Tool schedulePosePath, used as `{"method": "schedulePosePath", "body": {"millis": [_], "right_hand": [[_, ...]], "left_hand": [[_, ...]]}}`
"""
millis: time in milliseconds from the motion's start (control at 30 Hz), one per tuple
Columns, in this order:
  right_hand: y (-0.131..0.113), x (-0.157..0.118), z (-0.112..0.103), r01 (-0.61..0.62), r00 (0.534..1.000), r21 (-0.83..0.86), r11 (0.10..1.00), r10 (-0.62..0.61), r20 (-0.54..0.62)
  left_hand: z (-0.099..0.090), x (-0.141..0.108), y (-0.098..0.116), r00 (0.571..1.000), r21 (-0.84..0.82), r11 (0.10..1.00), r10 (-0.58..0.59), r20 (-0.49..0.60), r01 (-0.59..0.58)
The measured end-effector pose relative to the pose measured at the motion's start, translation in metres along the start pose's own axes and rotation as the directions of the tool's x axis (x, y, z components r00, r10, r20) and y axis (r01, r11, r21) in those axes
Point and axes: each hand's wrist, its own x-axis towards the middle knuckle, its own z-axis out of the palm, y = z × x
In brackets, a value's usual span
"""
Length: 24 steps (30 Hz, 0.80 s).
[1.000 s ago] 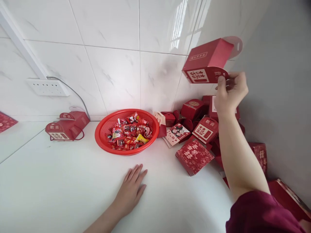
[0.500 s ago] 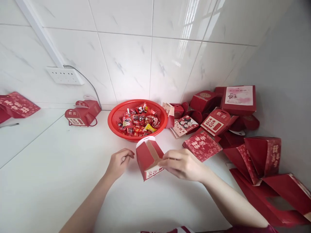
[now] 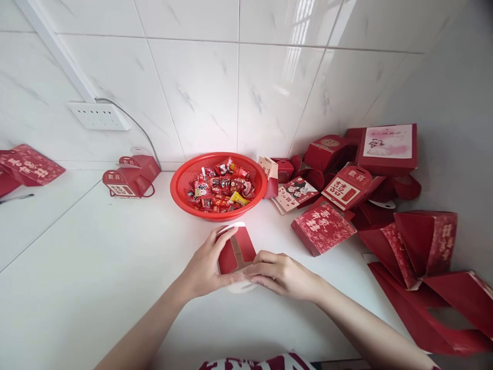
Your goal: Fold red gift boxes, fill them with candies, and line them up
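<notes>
A small red gift box [image 3: 245, 242] with a brown strip across its top sits on the white table in front of me. My left hand [image 3: 203, 268] grips its left side, thumb along the near edge and fingers reaching to the far side. At the near right corner, my right hand [image 3: 283, 274] pinches the box's near flap, which is pale and blurred. The fingers of both hands almost meet there. Just beyond the box stands a red plastic basket [image 3: 177, 198] that holds many wrapped candies [image 3: 221, 189].
On the right lies a pile of red gift boxes [image 3: 327, 226], some folded flat. Two assembled boxes [image 3: 125, 182] with a red cord stand back left. A flat red box [image 3: 34, 164] and a pen [image 3: 17, 198] lie far left. A socket strip [image 3: 98, 116] is on the tiled wall.
My left hand has moved right and taken hold of the box, where before it was apart from it. The box has turned slightly and its near flap has swung down. The view has shifted a little.
</notes>
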Motion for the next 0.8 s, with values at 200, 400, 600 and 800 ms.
{"method": "schedulePosePath", "body": {"millis": [200,400,600,800], "right_hand": [[0.007,0.005,0.006,0.05,0.997,-0.308,0.95,-0.066,-0.043],[0.018,0.009,0.017,0.078,0.987,-0.41,0.909,-0.129,-0.098],[0.024,0.005,0.014,0.079,0.986,-0.278,0.957,-0.115,-0.117],[0.013,0.019,-0.005,0.179,0.983,-0.407,0.896,-0.181,0.034]], "left_hand": [[0.001,0.004,-0.025,0.981,-0.129,0.992,0.017,0.193,0.008],[0.023,0.003,-0.033,0.996,-0.205,0.978,0.061,0.058,-0.048],[0.045,-0.002,-0.033,0.983,-0.22,0.966,0.106,-0.15,-0.137],[0.047,0.001,-0.042,0.995,-0.347,0.932,0.096,-0.042,-0.104]]}}
